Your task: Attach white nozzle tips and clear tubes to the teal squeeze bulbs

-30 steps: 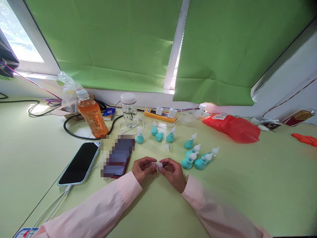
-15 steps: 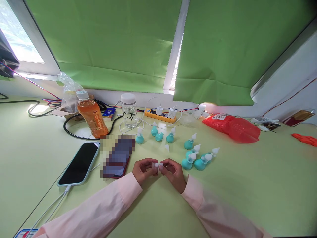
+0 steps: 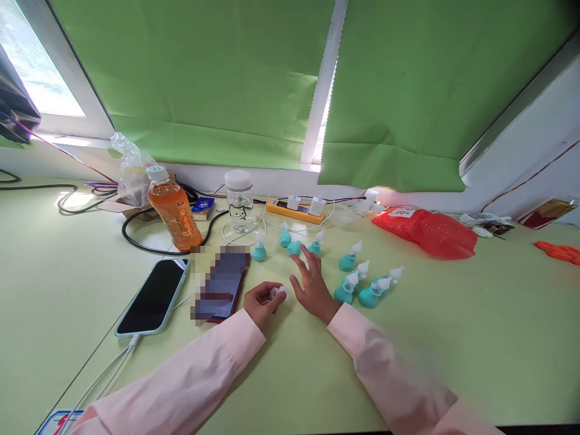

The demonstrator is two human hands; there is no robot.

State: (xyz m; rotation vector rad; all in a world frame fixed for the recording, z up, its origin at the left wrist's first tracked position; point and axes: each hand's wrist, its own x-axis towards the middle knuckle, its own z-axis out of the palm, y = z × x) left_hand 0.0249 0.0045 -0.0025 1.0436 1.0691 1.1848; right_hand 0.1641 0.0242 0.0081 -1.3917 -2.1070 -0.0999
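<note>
My left hand is closed on a small clear plastic piece, low over the green table. My right hand is stretched forward with its fingers spread, reaching over the table toward a teal bulb lying on its side; a small white tip seen earlier there is hidden under the fingers. Several teal squeeze bulbs with white tips stand around: one at the left, one just beyond my fingertips, and a cluster at the right.
Two phones lie left of my hands. Behind stand an orange drink bottle, a glass jar with a cat face and a yellow power strip with cables. A red plastic bag lies at the back right.
My right hand has let go of the clear piece, opened and moved forward toward the teal bulbs. My left hand keeps the piece. The view shifted slightly.
</note>
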